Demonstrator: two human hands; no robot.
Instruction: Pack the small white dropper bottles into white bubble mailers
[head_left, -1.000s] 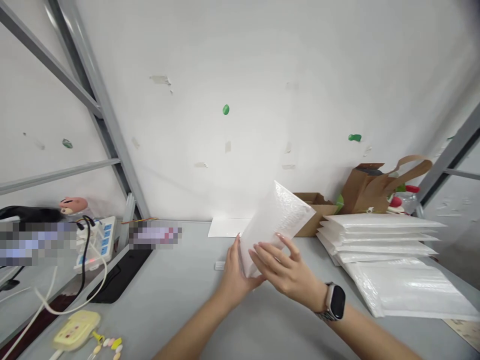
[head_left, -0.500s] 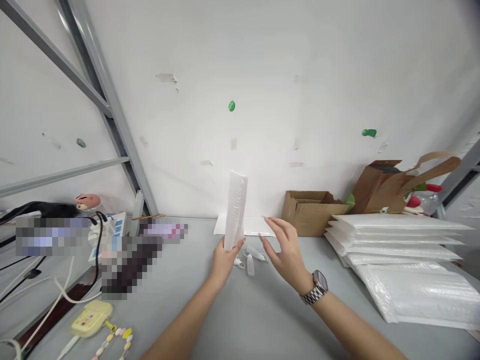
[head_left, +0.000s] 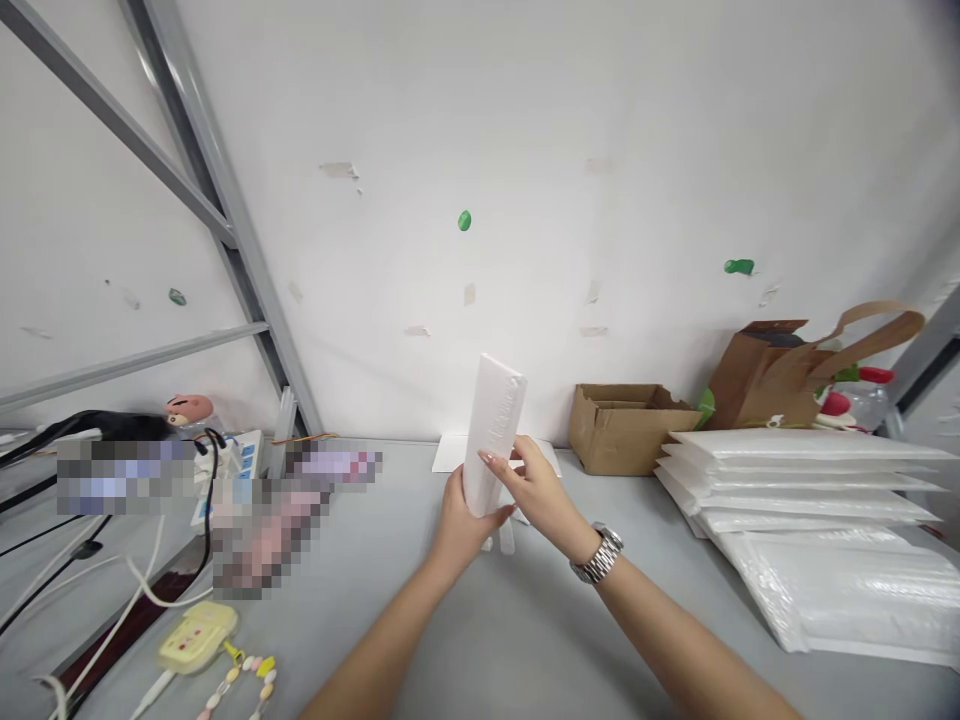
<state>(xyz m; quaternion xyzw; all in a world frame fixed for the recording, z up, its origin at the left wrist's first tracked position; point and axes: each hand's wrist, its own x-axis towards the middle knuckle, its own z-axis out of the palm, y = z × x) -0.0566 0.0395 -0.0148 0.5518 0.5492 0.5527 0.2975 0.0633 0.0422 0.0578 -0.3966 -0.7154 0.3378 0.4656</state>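
Observation:
My left hand (head_left: 459, 528) grips the bottom of a white bubble mailer (head_left: 493, 425) and holds it upright, edge-on, above the grey table (head_left: 480, 640). My right hand (head_left: 534, 488), a metal watch on its wrist, rests its fingers against the mailer's right side near the lower end. Small white items (head_left: 504, 540) lie on the table just below both hands, partly hidden by them.
A stack of white bubble mailers (head_left: 810, 500) lies at the right. A small cardboard box (head_left: 622, 428) and a brown paper bag (head_left: 780, 375) stand at the back wall. A power strip (head_left: 225, 470), cables and a yellow device (head_left: 196, 636) sit at the left, beside a metal rack frame (head_left: 225, 220).
The mailer turned from face-on to edge-on in my left hand. My right hand let go, drew back open, and now touches the mailer's side again. Small white items appeared on the table.

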